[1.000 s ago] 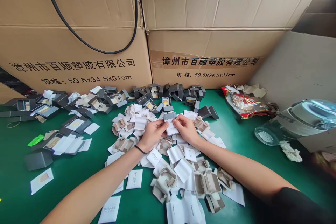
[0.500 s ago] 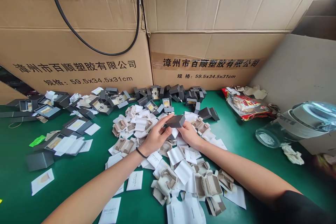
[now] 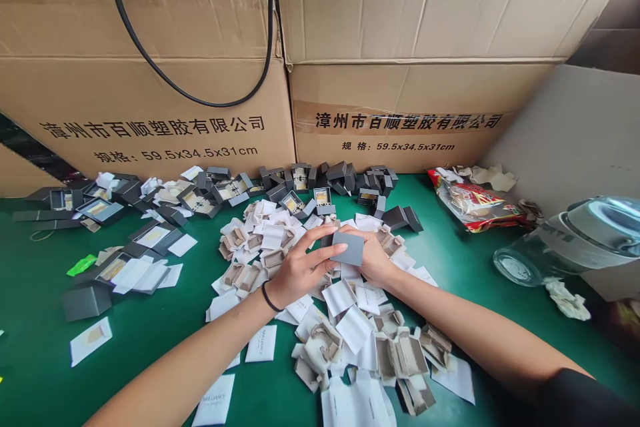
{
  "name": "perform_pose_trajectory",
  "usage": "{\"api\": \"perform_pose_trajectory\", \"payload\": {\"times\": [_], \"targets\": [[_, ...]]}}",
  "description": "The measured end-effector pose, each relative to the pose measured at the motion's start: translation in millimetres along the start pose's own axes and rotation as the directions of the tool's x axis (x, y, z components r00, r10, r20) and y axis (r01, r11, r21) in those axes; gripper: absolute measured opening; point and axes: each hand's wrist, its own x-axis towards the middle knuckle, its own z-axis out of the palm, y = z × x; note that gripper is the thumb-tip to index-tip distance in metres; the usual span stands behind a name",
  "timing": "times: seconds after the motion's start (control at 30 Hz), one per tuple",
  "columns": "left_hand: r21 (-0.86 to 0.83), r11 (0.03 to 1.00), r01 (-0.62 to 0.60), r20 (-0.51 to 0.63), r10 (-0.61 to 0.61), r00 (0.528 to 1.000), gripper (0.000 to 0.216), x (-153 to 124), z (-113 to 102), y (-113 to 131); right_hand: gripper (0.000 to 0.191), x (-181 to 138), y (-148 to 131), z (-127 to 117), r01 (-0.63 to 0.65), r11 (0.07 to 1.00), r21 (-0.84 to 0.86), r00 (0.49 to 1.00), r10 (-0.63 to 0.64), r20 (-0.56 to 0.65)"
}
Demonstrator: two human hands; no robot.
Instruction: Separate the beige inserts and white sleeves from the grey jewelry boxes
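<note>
Between my two hands, above the middle of the pile, is a small dark grey jewelry box (image 3: 349,249) with one flat face turned toward me. My left hand (image 3: 300,265) grips its left side, with fingers laid across the face. Around its right side wraps my right hand (image 3: 375,257), its fingers mostly hidden behind the box. Beneath both hands spread white printed cards (image 3: 261,343) and folded card inserts (image 3: 400,353), grey-brown inside. Whether anything is inside the held box is hidden.
Several opened dark boxes (image 3: 300,178) line the back, with more at the left (image 3: 87,300). A red snack bag (image 3: 470,203) and a clear bottle (image 3: 530,253) lie at the right. Large cardboard cartons (image 3: 200,93) wall off the back; a black cable (image 3: 165,77) hangs before them.
The box has turned so that a flat face now points toward me. My left fingers have spread across it, and the whole view has shifted slightly.
</note>
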Motion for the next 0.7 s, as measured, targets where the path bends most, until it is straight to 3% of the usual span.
{"api": "perform_pose_trajectory", "payload": {"times": [0.23,0.33,0.43,0.57,0.7], "targets": [[-0.04,0.999,-0.029,-0.013,0.029,1.0,0.054,-4,1,-3,0.014,-2,-6,1,-0.049,0.999,-0.017,0.996,0.051,0.077],[0.006,1.0,0.016,-0.041,-0.016,0.999,0.051,-3,1,-3,0.012,-1,0,4,-0.157,0.988,0.01,0.986,0.156,0.049],[0.071,0.992,0.1,-0.057,-0.096,0.994,0.045,-1,2,-3,0.022,-1,6,4,-0.221,0.975,0.02,0.975,0.221,0.013],[0.168,0.961,0.219,-0.084,-0.207,0.975,0.037,1,1,-6,0.038,1,7,2,-0.219,0.972,0.083,0.971,0.209,0.117],[0.189,0.959,0.21,-0.08,-0.198,0.977,0.041,1,-2,-8,0.041,4,5,1,-0.159,0.98,0.12,0.978,0.14,0.152]]}}
